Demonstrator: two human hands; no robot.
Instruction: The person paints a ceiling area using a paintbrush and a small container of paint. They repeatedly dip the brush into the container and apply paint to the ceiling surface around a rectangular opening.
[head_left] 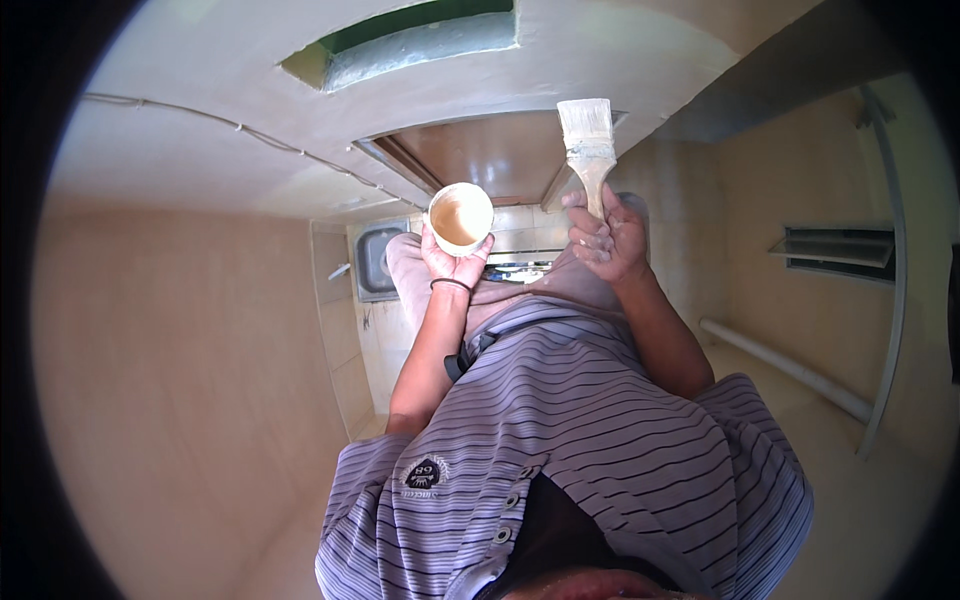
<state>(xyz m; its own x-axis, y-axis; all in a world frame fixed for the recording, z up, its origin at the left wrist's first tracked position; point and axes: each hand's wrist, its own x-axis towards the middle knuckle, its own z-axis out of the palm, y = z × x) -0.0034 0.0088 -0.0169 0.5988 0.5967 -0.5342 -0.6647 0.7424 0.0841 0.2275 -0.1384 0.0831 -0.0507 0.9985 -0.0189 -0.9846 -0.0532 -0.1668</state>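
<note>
My left hand is closed round a small white cup, held out in front of my lap. Its mouth faces up, and a pale, cream-coloured coating shows inside; how full it is I cannot tell. To the right, my right hand grips the wooden handle of a flat paintbrush. The bristles point up and away from me, and they look whitish with dried or wet paint. White smears mark the fingers of my right hand. Brush and cup are apart.
Ahead is a pale wall with a recessed opening and a brown door panel below it. A cable runs along the wall. A metal sink lies low left. At right are a white pipe and a louvred window.
</note>
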